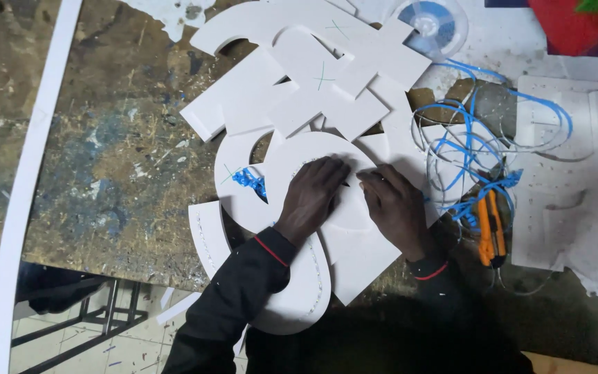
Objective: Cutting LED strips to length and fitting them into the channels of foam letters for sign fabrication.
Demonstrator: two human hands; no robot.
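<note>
My left hand (313, 197) lies flat, fingers together, on a large white curved foam-board cutout (292, 166) at the middle of the workbench. My right hand (396, 208) presses flat beside it on the same white piece, fingers pointing left toward the left hand's fingertips. Neither hand grips anything. A row of small dots runs along the cutout's lower curved edge (320, 277). A tangle of blue material (249, 181) shows through a gap in the white shapes, left of my left hand.
More white cutout shapes (313, 76) are piled behind. Blue and white wires (479, 145) lie tangled at right, with an orange utility knife (491, 228) and a clear spool (432, 24). A long white strip (29, 180) runs down the left. The bench's front edge (105, 266) drops to the floor.
</note>
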